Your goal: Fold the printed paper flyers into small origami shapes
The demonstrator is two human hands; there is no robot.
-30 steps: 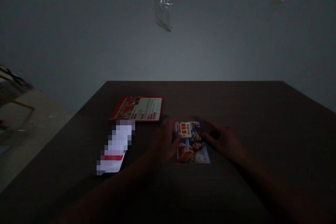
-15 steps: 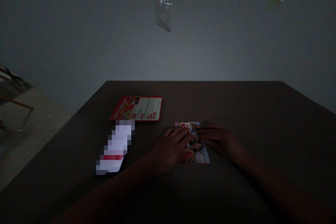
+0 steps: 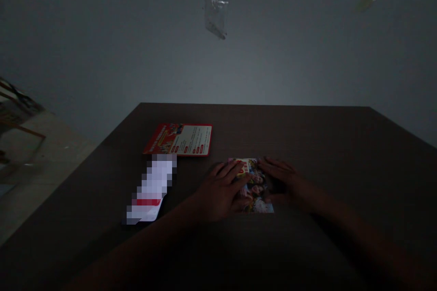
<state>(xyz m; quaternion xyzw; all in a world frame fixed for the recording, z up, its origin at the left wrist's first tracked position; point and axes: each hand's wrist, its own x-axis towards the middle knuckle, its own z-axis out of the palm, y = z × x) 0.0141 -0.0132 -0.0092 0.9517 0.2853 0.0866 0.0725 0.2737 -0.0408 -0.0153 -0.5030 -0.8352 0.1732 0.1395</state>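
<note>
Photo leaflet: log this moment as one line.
photo leaflet: flat on table; left hand: over its left part; right hand: at its right edge; phone: left of hands

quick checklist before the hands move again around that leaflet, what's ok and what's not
1. Leaflet flat on the table: ok, looks flat.
2. Left hand on the leaflet: ok, lies over its left side.
3. Right hand touching the leaflet: cannot tell; fingertips at the upper right edge, too dark.
4. Printed label fully visible: not ok, left fingers cover part.
5. Phone apart from the leaflet: ok.
6. Good light: not ok, dim.
</note>
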